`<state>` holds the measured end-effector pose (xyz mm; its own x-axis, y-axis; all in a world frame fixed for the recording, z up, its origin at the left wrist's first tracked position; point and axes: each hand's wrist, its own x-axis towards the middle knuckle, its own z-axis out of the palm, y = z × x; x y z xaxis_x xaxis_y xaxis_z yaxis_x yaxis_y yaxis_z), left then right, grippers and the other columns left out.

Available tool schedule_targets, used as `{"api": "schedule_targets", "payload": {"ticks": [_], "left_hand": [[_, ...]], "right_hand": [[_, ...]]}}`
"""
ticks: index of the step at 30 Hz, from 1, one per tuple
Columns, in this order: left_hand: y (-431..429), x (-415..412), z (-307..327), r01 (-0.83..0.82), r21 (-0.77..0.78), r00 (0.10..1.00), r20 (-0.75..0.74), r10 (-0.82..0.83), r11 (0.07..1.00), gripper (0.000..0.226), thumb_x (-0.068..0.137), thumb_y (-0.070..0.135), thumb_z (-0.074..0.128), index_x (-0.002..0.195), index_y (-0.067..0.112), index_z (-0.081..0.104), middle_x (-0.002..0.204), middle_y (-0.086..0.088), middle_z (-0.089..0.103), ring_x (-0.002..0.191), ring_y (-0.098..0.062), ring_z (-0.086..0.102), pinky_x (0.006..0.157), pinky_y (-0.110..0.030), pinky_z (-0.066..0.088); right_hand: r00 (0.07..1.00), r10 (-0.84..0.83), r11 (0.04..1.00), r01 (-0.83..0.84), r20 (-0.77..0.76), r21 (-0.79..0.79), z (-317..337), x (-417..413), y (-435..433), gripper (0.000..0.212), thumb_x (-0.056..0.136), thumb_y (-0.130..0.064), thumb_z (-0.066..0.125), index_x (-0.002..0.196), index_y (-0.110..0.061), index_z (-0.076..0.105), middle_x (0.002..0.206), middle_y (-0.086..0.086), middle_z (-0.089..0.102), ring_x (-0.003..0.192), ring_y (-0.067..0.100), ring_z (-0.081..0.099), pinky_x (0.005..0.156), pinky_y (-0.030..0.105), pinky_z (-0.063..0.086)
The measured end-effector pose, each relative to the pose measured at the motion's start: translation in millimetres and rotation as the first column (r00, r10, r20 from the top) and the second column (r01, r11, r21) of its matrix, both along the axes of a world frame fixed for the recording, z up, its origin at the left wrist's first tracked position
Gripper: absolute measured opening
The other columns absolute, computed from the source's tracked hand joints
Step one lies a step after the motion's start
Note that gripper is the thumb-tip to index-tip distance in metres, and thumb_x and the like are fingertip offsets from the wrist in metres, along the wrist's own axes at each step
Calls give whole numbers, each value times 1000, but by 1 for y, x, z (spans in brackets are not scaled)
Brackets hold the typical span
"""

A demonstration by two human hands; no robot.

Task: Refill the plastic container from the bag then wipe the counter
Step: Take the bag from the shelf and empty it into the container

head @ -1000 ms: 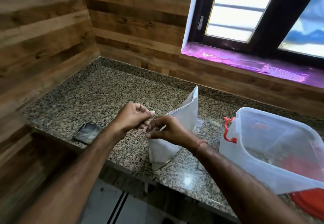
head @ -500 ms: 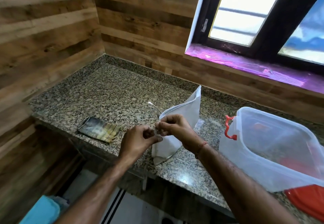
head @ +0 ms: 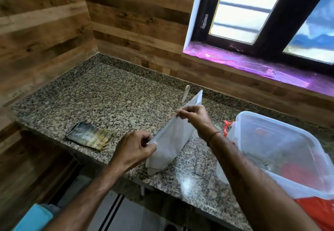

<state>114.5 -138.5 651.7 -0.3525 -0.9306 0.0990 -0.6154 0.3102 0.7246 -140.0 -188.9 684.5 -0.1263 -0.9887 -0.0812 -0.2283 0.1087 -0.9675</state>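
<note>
A white plastic bag (head: 172,140) stands on the granite counter (head: 112,100) near its front edge. My left hand (head: 134,147) pinches the near end of the bag's top edge. My right hand (head: 194,115) pinches the far part of that edge, and a thin strip (head: 185,95) sticks up beside its fingers. The top edge runs taut between the two hands. A clear plastic container (head: 282,151) with a red latch (head: 228,127) sits open to the right of the bag, apart from both hands. A folded dark cloth (head: 89,137) lies on the counter to the left.
A red lid (head: 318,211) lies under the container at the counter's front right. Wood-panelled walls close the counter on the left and at the back. A purple window sill (head: 253,66) runs above at the right. A blue object (head: 34,218) shows below the counter's edge.
My hands have drawn apart along the bag's top edge: the left toward me, the right away and up. The strip now stands higher beside my right hand.
</note>
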Motion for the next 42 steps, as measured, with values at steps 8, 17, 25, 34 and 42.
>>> {"api": "schedule_targets", "payload": {"ticks": [8, 17, 25, 34, 42], "left_hand": [[-76, -86, 32, 0, -65, 929, 369, 24, 998, 25, 88, 39, 75, 72, 23, 65, 74, 5, 65, 72, -17, 65, 56, -26, 43], [-111, -139, 38, -12, 72, 938, 347, -14, 997, 37, 83, 59, 70, 84, 23, 62, 82, 3, 66, 75, -16, 60, 67, -32, 46], [-130, -148, 23, 97, -67, 958, 277, -75, 993, 40, 88, 27, 69, 58, 24, 42, 61, 6, 47, 59, -13, 45, 55, -31, 33], [-129, -138, 16, -18, 118, 984, 180, -3, 993, 25, 72, 39, 74, 81, 29, 52, 72, 10, 56, 64, -12, 50, 58, -30, 41], [-115, -111, 12, 97, 399, 995, -65, -77, 912, 35, 76, 32, 85, 98, 23, 60, 95, -5, 64, 80, -15, 57, 71, -40, 54]], "right_hand": [[1000, 5, 1000, -5, 27, 10, -13, -19, -30, 24, 87, -19, 82, 84, 4, 75, 74, 3, 73, 68, 4, 62, 64, 13, 50], [998, 25, 999, -27, 62, 43, -7, -79, -79, 21, 88, -15, 81, 70, -12, 71, 72, 3, 70, 64, 3, 60, 59, 11, 45], [961, -277, 960, 278, -26, 29, -13, -128, -138, 19, 77, -24, 88, 66, -14, 76, 64, -5, 69, 58, 6, 54, 58, 23, 43], [854, -352, 927, 262, 383, 268, -29, -92, -128, 34, 94, -33, 75, 76, -22, 48, 66, -2, 40, 44, 6, 36, 37, 18, 27], [894, -342, 881, 197, 290, 431, -37, -48, -71, 53, 79, -44, 82, 112, -4, 69, 108, 10, 74, 90, 21, 72, 74, 39, 63]]}}
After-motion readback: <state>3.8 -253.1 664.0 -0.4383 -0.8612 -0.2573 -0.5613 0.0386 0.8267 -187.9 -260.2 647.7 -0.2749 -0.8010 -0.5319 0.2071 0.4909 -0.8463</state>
